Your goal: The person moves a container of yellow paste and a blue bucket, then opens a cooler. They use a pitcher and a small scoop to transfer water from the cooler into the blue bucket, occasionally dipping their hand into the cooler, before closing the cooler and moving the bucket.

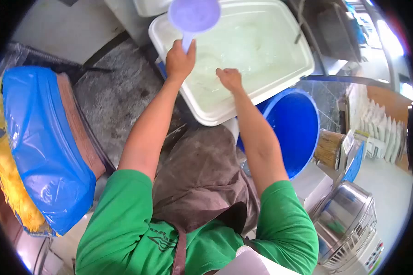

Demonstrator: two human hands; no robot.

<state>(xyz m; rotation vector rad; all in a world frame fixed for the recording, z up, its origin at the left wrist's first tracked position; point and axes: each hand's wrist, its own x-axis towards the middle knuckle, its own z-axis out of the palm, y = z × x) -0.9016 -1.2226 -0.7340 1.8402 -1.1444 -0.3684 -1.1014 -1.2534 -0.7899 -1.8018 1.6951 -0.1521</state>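
My left hand (180,62) is closed around the handle of a light purple plastic dipper (194,16). Its round bowl is raised over the upper left rim of a large white tub (210,120). Cloudy, pale liquid (261,50) fills the lower part of this tub. Above the liquid, toward the tub's near side, is my right hand (230,79), with its fingers curled together. Whatever lies between those fingers, if anything, is too small to make out.
Beside the tub on the right stands a deep blue bucket (298,133). A blue plastic-covered bundle (46,151) is at my left. A steel pot (346,206) by a wire rack and a row of white packets (381,126) are at the right.
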